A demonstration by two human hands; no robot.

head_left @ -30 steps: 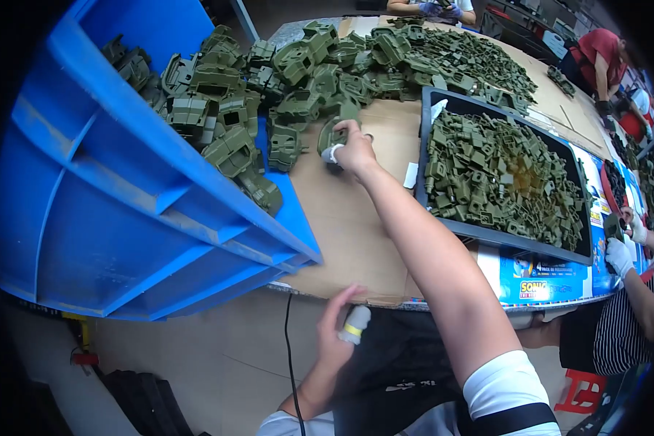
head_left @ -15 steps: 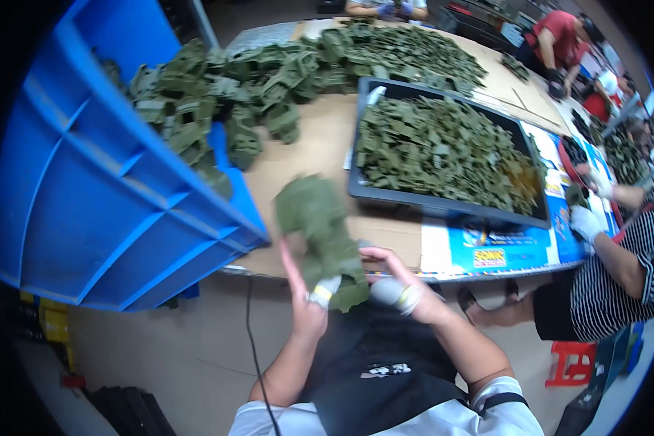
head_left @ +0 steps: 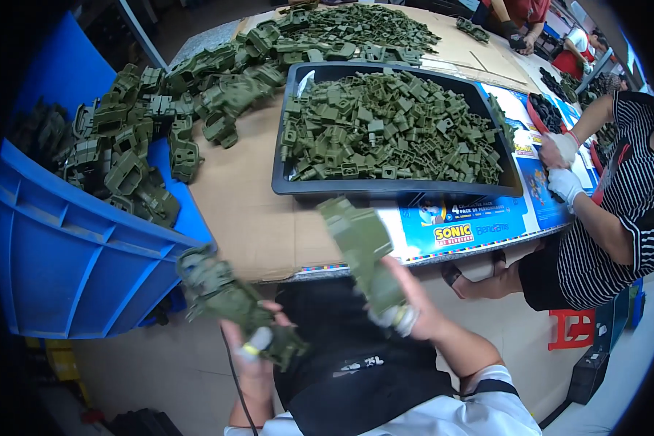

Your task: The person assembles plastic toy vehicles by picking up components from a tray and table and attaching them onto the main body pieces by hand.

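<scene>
The left hand (head_left: 251,349) was clamped around a green plastic part (head_left: 225,298), which stuck out from the fist toward ten o'clock, below the table edge. The right hand (head_left: 407,309) gripped a second green moulded part (head_left: 360,247), its length running up toward eleven o'clock over the table's front edge. The two hands were held apart, each closed on its own piece.

At twelve o'clock from the right hand sat a black tray (head_left: 291,185) heaped with small green pieces. At ten o'clock from the left hand stood a blue crate (head_left: 73,269), larger green parts spilling from it onto the brown cardboard sheet (head_left: 247,218) that covered the table. More green parts lay piled at the far end of the table.

Just right of the right-hand part, a flat blue printed carton (head_left: 479,221) with a cartoon figure and coloured edge strip lay under the tray's front.

At three o'clock, another person in a striped top (head_left: 625,211) worked with white-gloved hands (head_left: 563,182). A red stool (head_left: 574,327) stood below them.
</scene>
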